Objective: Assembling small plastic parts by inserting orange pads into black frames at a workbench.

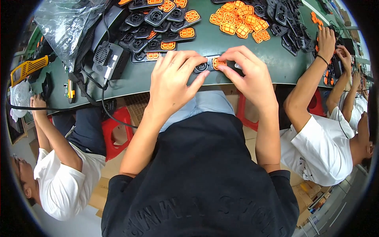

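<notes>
At the near edge of the table lies a small black plastic panel (pixel 201 67) with a round dial-like shape in it. My left hand (pixel 172 77) is closed on its left end, thumb near the dial and fingers along the far side. An orange grid-patterned pad (pixel 217 63) sits at the panel's right end. My right hand (pixel 252 75) pinches that pad between thumb and fingertips. Whether the pad lies fully flat in the panel I cannot tell, as my fingers cover part of it.
Black panels with orange pads (pixel 158 29) are heaped beyond my left hand. Loose orange pads (pixel 237 19) lie in the middle, bare black panels (pixel 290 31) to their right. A grey box-shaped device (pixel 110 59) with cables stands left. People work on both sides; one arm (pixel 312 79) is close.
</notes>
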A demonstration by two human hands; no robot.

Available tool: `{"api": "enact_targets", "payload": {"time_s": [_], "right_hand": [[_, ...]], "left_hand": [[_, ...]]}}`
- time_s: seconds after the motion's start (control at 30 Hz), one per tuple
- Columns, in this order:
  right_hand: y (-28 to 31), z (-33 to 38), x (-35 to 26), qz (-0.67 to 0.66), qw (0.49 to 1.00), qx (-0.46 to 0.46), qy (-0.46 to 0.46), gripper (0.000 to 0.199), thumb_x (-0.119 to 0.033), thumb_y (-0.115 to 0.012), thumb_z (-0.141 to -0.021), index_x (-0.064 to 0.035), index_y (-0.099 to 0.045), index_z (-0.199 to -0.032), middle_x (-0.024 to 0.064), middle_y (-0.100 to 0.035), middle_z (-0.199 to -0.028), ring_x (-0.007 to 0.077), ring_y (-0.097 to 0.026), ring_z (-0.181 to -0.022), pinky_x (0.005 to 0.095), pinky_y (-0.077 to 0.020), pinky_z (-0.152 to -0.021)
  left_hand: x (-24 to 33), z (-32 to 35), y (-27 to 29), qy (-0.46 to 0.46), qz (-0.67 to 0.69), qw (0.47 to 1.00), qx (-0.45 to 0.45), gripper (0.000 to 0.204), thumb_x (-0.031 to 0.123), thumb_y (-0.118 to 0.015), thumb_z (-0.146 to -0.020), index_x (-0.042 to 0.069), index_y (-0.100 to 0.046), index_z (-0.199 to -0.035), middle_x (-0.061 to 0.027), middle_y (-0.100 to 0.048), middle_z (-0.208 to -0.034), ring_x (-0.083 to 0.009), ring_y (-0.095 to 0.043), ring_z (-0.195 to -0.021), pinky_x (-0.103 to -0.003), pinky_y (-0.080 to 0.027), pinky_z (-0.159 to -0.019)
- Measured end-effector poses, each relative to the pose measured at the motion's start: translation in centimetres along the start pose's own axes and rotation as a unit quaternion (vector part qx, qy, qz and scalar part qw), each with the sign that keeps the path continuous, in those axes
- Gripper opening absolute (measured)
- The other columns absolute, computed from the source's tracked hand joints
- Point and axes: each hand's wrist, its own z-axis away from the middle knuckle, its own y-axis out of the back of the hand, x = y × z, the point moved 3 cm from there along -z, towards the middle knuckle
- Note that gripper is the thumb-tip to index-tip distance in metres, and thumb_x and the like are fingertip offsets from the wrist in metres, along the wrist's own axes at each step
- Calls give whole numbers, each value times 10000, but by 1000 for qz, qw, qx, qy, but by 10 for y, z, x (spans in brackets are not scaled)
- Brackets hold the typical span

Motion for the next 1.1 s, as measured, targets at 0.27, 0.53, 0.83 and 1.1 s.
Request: {"api": "enact_targets", "payload": {"time_s": [0.27, 0.53, 0.83, 1.1], "right_hand": [[2, -5, -7, 35, 999, -14, 0, 171, -189, -832, -924, -102, -782, -1062, 67, -713, -1105, 288, -750, -905, 397, -603, -787], [4, -11, -27, 107, 989, -64, -82, 161, -233, -808, -943, -105, -771, -1033, 57, -706, -1070, 325, -736, -892, 451, -588, -781], [-6, 0, -23, 98, 993, -5, -73, 196, -236, -805, -955, -98, -749, -1083, 58, -711, -1082, 325, -741, -913, 442, -596, -797], [-5, 6, -19, 109, 991, 13, -78, 297, -224, -840, -925, -104, -714, -1165, 59, -703, -1095, 323, -738, -951, 426, -594, -781]], "left_hand": [[0, 0, 0, 3, 5, 1000, -2, 293, 238, -868, -874, 123, -770, -1125, -5, -737, -1122, -237, -667, -1051, -400, -487, -840], [1, 0, -2, 3, 2, 1000, -3, 290, 235, -870, -871, 131, -771, -1123, 3, -739, -1117, -230, -668, -1057, -400, -482, -840], [4, -1, 1, 15, 13, 1000, -24, 299, 190, -864, -879, 108, -778, -1153, -46, -758, -1181, -276, -677, -1106, -407, -521, -939], [10, 0, -9, -58, -20, 997, -51, 346, 182, -795, -934, 143, -750, -1275, -9, -743, -1318, -248, -670, -1245, -414, -494, -957]]}}
